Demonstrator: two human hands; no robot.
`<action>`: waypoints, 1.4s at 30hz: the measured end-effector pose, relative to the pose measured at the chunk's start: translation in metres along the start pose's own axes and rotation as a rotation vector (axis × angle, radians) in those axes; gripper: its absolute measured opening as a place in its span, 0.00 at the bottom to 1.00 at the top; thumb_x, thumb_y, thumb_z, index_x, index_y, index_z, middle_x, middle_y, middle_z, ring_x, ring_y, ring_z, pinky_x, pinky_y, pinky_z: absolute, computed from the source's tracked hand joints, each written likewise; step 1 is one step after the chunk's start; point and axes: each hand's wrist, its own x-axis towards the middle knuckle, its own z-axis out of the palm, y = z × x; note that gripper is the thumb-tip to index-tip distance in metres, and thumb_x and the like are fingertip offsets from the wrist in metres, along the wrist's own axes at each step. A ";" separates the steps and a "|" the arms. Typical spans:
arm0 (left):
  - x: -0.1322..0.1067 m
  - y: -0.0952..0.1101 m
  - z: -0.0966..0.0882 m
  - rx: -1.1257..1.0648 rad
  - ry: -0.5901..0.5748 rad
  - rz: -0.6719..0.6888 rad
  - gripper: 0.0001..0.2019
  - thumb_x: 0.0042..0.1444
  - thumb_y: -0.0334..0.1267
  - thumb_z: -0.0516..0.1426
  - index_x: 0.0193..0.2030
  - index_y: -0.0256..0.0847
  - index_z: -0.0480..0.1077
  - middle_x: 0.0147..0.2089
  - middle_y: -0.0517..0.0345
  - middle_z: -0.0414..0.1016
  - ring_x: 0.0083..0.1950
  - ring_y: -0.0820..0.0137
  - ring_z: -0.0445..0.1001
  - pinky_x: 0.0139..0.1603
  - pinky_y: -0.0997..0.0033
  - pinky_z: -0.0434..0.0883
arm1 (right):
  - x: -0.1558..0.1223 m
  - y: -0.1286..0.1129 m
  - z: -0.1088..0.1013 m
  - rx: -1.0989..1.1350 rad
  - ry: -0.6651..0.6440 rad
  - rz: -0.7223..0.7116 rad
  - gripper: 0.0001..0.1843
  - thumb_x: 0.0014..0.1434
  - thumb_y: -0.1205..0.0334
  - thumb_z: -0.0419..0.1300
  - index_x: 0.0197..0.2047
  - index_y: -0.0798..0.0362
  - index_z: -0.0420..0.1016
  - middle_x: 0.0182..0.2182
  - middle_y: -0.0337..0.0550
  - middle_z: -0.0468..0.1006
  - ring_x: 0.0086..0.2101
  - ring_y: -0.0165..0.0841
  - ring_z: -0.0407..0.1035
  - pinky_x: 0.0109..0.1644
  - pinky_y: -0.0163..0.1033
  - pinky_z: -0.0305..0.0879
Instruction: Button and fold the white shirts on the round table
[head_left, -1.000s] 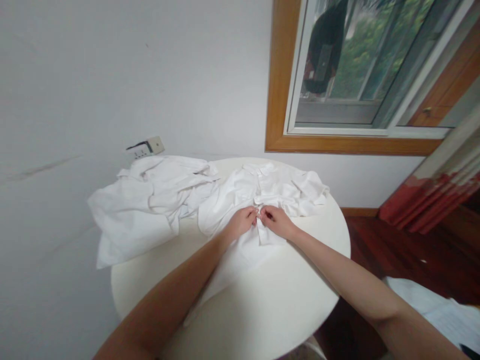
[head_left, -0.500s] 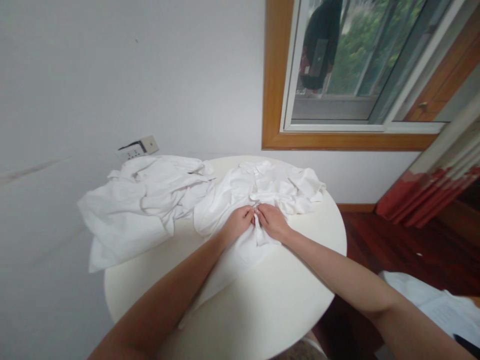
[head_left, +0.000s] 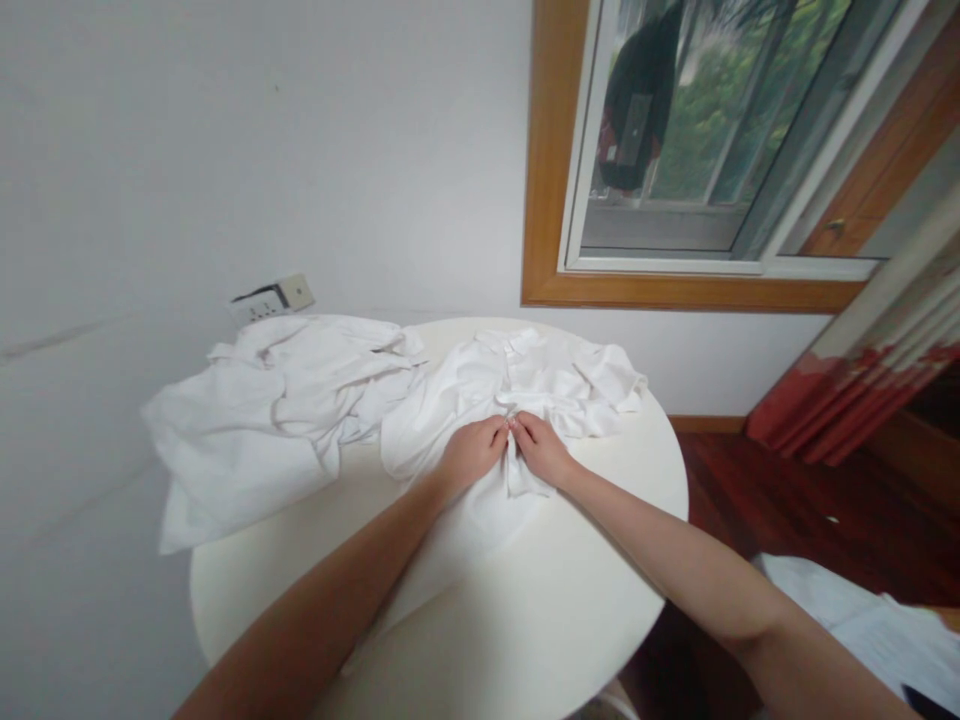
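A white shirt (head_left: 442, 420) lies rumpled on the round white table (head_left: 585, 570), its collar toward the wall. My left hand (head_left: 476, 448) pinches the front of the shirt near its middle. Close against it, my right hand (head_left: 541, 450) grips the same strip of cloth, with the fingertips of both hands nearly touching. Whatever small part sits between the fingertips is hidden. Below the hands, the lower end of the shirt spreads under my left forearm toward the near side of the table.
More crumpled white cloth (head_left: 247, 430) rests at the table's left, overhanging the edge. Behind it is a wall socket (head_left: 262, 303). A wood-framed window (head_left: 675, 290) and a red-and-white curtain (head_left: 817, 400) are at right. Another white cloth (head_left: 847, 610) lies at lower right.
The view has shifted slightly. Both hands stay at the same place on the shirt, with their fingertips drawn a little closer together.
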 end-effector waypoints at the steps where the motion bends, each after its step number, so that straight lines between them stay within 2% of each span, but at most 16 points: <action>1: 0.000 0.000 0.000 0.071 0.006 0.003 0.13 0.63 0.41 0.44 0.32 0.42 0.66 0.31 0.55 0.73 0.36 0.66 0.72 0.38 0.69 0.64 | 0.000 0.002 0.001 0.011 0.003 0.007 0.18 0.67 0.55 0.44 0.27 0.50 0.59 0.24 0.36 0.64 0.29 0.32 0.62 0.35 0.36 0.57; 3: -0.001 -0.001 0.000 0.120 0.004 0.013 0.14 0.64 0.41 0.43 0.36 0.43 0.67 0.34 0.54 0.74 0.38 0.65 0.73 0.40 0.68 0.65 | 0.001 0.005 0.002 0.026 -0.003 0.024 0.17 0.67 0.55 0.44 0.27 0.50 0.59 0.23 0.36 0.64 0.29 0.32 0.61 0.35 0.36 0.57; 6: 0.000 -0.004 -0.001 0.014 -0.031 0.062 0.13 0.65 0.41 0.42 0.37 0.42 0.65 0.35 0.56 0.73 0.38 0.67 0.72 0.40 0.70 0.65 | 0.002 0.007 0.002 0.006 -0.009 0.038 0.17 0.68 0.56 0.43 0.27 0.50 0.60 0.24 0.37 0.65 0.29 0.32 0.62 0.36 0.37 0.58; 9: -0.001 -0.006 -0.004 -0.071 -0.096 0.100 0.11 0.64 0.43 0.44 0.37 0.43 0.63 0.32 0.60 0.71 0.35 0.69 0.70 0.37 0.72 0.65 | 0.002 0.005 -0.001 -0.111 0.004 -0.011 0.15 0.66 0.62 0.44 0.29 0.52 0.63 0.28 0.41 0.68 0.33 0.34 0.62 0.41 0.38 0.58; 11: -0.003 -0.005 -0.007 -0.017 -0.121 0.115 0.10 0.63 0.43 0.46 0.37 0.43 0.63 0.31 0.61 0.70 0.33 0.69 0.69 0.35 0.71 0.64 | 0.001 0.003 -0.003 -0.199 -0.001 -0.051 0.12 0.64 0.66 0.47 0.31 0.53 0.67 0.31 0.43 0.70 0.36 0.35 0.63 0.44 0.40 0.58; 15: -0.004 -0.004 -0.012 0.121 -0.042 0.147 0.08 0.62 0.39 0.47 0.35 0.42 0.65 0.33 0.56 0.71 0.38 0.65 0.70 0.41 0.67 0.66 | -0.001 0.000 -0.006 -0.315 -0.046 -0.087 0.09 0.63 0.67 0.50 0.36 0.55 0.72 0.35 0.45 0.72 0.40 0.36 0.63 0.48 0.41 0.57; 18: 0.001 -0.009 -0.013 0.078 0.076 0.179 0.07 0.59 0.36 0.49 0.33 0.41 0.67 0.37 0.53 0.72 0.45 0.63 0.70 0.49 0.64 0.65 | 0.000 -0.004 -0.014 -0.405 -0.075 -0.121 0.10 0.63 0.64 0.53 0.42 0.54 0.74 0.39 0.47 0.73 0.44 0.37 0.63 0.51 0.42 0.56; 21: 0.009 -0.019 -0.012 -0.139 0.176 0.089 0.08 0.59 0.38 0.50 0.36 0.41 0.68 0.39 0.53 0.74 0.44 0.65 0.71 0.49 0.65 0.67 | 0.004 -0.007 -0.031 -0.499 -0.091 -0.103 0.13 0.62 0.62 0.55 0.49 0.53 0.74 0.45 0.49 0.73 0.48 0.38 0.63 0.54 0.42 0.56; 25: 0.019 -0.031 -0.013 -0.432 0.205 -0.115 0.08 0.58 0.41 0.51 0.34 0.40 0.67 0.33 0.59 0.74 0.37 0.70 0.73 0.43 0.70 0.69 | 0.007 -0.004 -0.054 -0.610 -0.156 -0.010 0.16 0.62 0.62 0.54 0.52 0.52 0.73 0.48 0.50 0.73 0.51 0.39 0.63 0.56 0.43 0.55; 30: 0.029 -0.040 -0.027 -0.515 0.323 -0.186 0.07 0.54 0.41 0.53 0.33 0.40 0.67 0.34 0.59 0.76 0.39 0.69 0.75 0.45 0.70 0.69 | -0.001 0.007 -0.074 -0.771 -0.241 0.145 0.26 0.59 0.63 0.56 0.61 0.49 0.64 0.59 0.52 0.65 0.57 0.44 0.60 0.59 0.50 0.52; 33: 0.032 -0.046 -0.029 -0.530 0.359 -0.229 0.09 0.54 0.43 0.54 0.34 0.40 0.68 0.36 0.57 0.77 0.40 0.68 0.75 0.45 0.70 0.69 | -0.003 0.012 -0.084 -0.850 -0.269 0.210 0.35 0.54 0.65 0.60 0.65 0.47 0.58 0.60 0.53 0.64 0.57 0.47 0.59 0.58 0.53 0.53; 35: 0.031 -0.050 -0.025 -0.504 0.348 -0.264 0.10 0.54 0.44 0.54 0.35 0.40 0.69 0.37 0.56 0.78 0.40 0.67 0.76 0.46 0.69 0.70 | -0.001 0.015 -0.089 -0.864 -0.268 0.267 0.35 0.53 0.64 0.60 0.64 0.48 0.58 0.57 0.54 0.67 0.55 0.47 0.62 0.55 0.52 0.57; 38: 0.028 -0.053 -0.019 -0.376 0.271 -0.257 0.10 0.55 0.43 0.54 0.34 0.41 0.71 0.39 0.55 0.79 0.42 0.66 0.76 0.48 0.68 0.70 | 0.006 0.018 -0.090 -0.858 -0.235 0.326 0.26 0.57 0.64 0.56 0.60 0.48 0.65 0.51 0.54 0.72 0.50 0.47 0.67 0.47 0.47 0.61; 40: 0.024 -0.049 -0.019 -0.238 0.195 -0.224 0.10 0.57 0.42 0.53 0.35 0.41 0.72 0.39 0.54 0.79 0.43 0.66 0.77 0.48 0.68 0.69 | 0.010 0.021 -0.089 -0.831 -0.190 0.321 0.23 0.59 0.67 0.53 0.58 0.48 0.66 0.49 0.53 0.74 0.48 0.45 0.69 0.44 0.44 0.61; 42: 0.021 -0.039 -0.023 -0.105 0.133 -0.206 0.11 0.59 0.42 0.51 0.39 0.42 0.72 0.39 0.53 0.79 0.42 0.64 0.77 0.46 0.67 0.69 | 0.013 0.022 -0.088 -0.786 -0.131 0.312 0.22 0.60 0.68 0.50 0.58 0.50 0.65 0.46 0.52 0.76 0.46 0.43 0.70 0.43 0.42 0.61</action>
